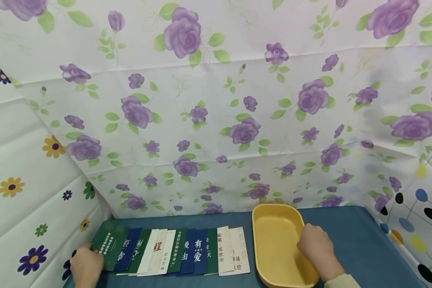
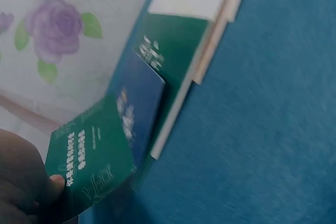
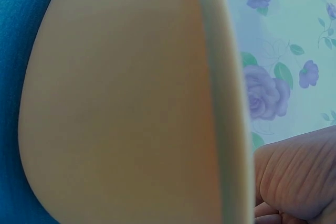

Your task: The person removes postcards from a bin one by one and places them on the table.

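My left hand pinches a dark green card with white Chinese lettering at the left end of a row. In the left wrist view the thumb presses on the face of this green card, which tilts up over a blue card. The row of overlapping green, blue and white cards runs rightward across the table. To its right lies a yellow plastic tray. My right hand grips the tray's right rim with curled fingers, partly hidden behind the rim in the right wrist view.
A blue-green cloth covers the table. Behind it hangs a white sheet with purple roses. Patterned sheets also close off the left side and the right side.
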### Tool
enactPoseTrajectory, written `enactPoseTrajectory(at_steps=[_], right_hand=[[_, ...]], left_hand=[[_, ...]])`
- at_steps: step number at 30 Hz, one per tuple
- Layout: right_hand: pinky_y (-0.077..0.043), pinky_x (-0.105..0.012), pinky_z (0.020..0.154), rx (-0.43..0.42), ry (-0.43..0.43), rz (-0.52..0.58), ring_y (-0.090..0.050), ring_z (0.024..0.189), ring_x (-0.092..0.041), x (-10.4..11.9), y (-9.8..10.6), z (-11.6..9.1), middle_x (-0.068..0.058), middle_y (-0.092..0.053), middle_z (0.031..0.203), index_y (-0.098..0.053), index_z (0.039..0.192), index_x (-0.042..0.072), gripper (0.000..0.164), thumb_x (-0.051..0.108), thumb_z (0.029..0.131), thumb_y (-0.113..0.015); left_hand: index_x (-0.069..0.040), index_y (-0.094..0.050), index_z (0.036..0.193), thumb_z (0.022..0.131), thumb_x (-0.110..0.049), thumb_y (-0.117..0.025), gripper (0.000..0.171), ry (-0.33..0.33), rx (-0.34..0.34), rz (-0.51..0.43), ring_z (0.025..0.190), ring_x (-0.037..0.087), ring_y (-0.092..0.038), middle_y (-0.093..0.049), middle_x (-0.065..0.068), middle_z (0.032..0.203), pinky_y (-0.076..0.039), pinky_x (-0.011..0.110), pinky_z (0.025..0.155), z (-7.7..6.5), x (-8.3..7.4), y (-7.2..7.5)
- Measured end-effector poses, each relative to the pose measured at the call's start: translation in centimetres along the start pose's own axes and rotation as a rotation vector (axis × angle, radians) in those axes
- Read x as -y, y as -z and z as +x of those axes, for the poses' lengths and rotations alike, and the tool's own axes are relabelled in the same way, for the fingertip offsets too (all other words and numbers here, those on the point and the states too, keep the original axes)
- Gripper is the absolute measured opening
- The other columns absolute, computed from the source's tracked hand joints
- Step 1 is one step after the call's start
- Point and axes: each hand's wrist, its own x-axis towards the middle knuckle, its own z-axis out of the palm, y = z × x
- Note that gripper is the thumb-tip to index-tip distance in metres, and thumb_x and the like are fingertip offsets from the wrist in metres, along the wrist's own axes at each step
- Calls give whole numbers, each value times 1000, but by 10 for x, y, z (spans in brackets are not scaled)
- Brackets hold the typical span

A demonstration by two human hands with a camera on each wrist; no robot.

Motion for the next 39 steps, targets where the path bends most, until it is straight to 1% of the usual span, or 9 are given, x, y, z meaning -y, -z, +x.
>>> enactPoseTrajectory(at_steps=[3,6,10,16,22,26,33,35,39], right_hand=[[-45,-38,47,-19,2,-1,-59,58,-22,-1,-2,0,-13,-60,70,-63,88,-5,13,2,80,-55],[-45,-38,47,-37,9,-5,-58,57,-22,-2,-3,0,-13,-60,69,-62,85,-4,11,2,79,-55],[-45,-38,46,-45,11,-9,-59,57,-22,-2,-3,0,-13,-60,68,-62,84,-4,11,2,79,-55],[-45,-36,46,-13,1,-1,-58,56,-21,-1,0,-1,-13,-59,68,-62,87,-5,12,2,80,-54],[-44,-37,46,-25,4,-6,-57,56,-22,-2,2,0,-13,-59,69,-62,87,-6,13,3,80,-55],[-44,-37,46,-17,-9,0,-56,56,-22,-4,3,1,-12,-59,68,-62,85,-5,12,4,80,-55],[-43,-38,47,9,-53,-3,-56,58,-23,-9,4,1,-12,-59,69,-62,86,-4,14,8,82,-54],[-43,-38,46,20,-65,-5,-56,57,-23,-10,5,1,-12,-59,69,-62,86,-4,15,8,84,-53],[-43,-39,46,23,-81,-12,-56,57,-24,-10,6,1,-11,-58,67,-62,84,-2,15,11,85,-53]], left_hand=[[16,-46,124,88,-7,-48,42,6,40,48,112,52,-45,-46,37,126,-37,58,95,4,8,-6],[16,-47,123,87,-9,-49,43,-18,66,68,107,52,-48,-47,37,124,-39,58,94,8,16,-11],[17,-49,119,84,-9,-51,44,-59,57,58,103,53,-49,-49,38,120,-41,59,90,13,22,-16],[19,-52,114,81,-9,-53,44,-28,53,47,103,53,-49,-51,39,117,-39,59,90,9,21,-15],[18,-54,112,80,-8,-56,41,8,20,68,100,49,-52,-54,37,114,-40,58,89,0,14,-15],[17,-55,112,81,-8,-56,40,24,30,80,98,48,-53,-56,35,111,-42,57,86,-2,11,-15],[15,-63,94,78,-5,-58,27,-15,15,45,84,45,-57,-62,32,89,-44,54,73,0,11,-17],[15,-63,93,78,-5,-58,26,-27,13,42,83,45,-57,-63,32,88,-44,54,73,0,12,-16],[16,-59,103,81,-8,-54,33,-46,-2,43,92,49,-54,-59,36,100,-42,57,80,-2,10,-10]])
